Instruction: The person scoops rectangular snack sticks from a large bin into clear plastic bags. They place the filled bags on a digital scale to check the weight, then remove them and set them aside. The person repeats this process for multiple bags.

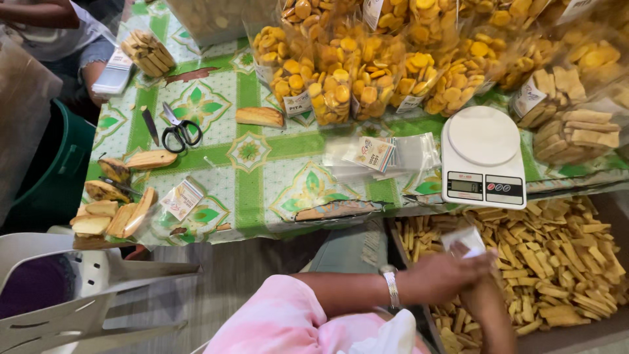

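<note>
Tray: a wide tray of cut yellow biscuit sticks [557, 262] fills the lower right, below the table edge
Table: green patterned cloth [249, 177], with filled snack bags [341, 72] along its far side
Scale: white kitchen scale [483, 157] just beyond the tray
Scissors: black-handled scissors [180, 131] well apart to the left
Left hand [452, 275]: over the tray, fingers closed on a small clear bag [465, 239]
Right hand [481, 298]: under the left, touching it; grip cannot be told
</note>
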